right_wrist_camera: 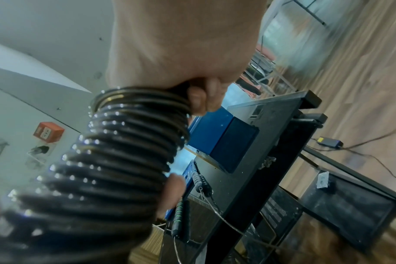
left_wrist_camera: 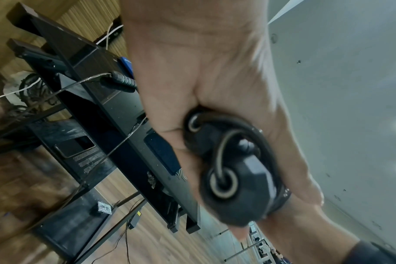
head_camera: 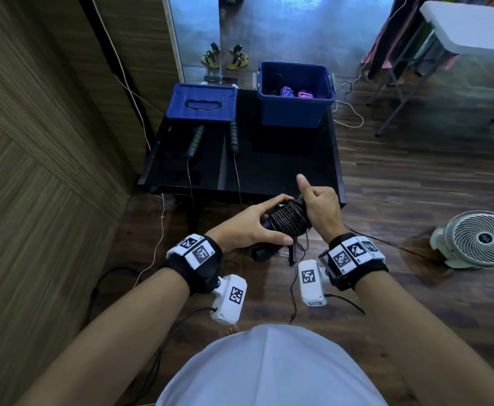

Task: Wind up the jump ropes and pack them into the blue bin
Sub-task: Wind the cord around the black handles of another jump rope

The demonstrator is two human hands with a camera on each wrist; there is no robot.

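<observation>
Right now both hands hold one wound rope [head_camera: 289, 221] in the air just off the table's [head_camera: 283, 168] near edge. The left hand [head_camera: 251, 227] wraps its fingers and thumb around the coil from the left; from the left wrist view its palm closes over the two black handle ends [left_wrist_camera: 235, 171]. The right hand [head_camera: 319, 206] is curled round the right end of the coil with its thumb sticking up, and the right wrist view shows tight glossy black turns [right_wrist_camera: 115, 160] under its fingers. A second rope lies unwound on the table, its handles [head_camera: 196, 140] by the lid [head_camera: 203, 102] at the far left corner, its cord hanging over the near edge. An open bin [head_camera: 295, 95] stands at the far right corner with purple and pink bundles [head_camera: 288, 91] inside.
</observation>
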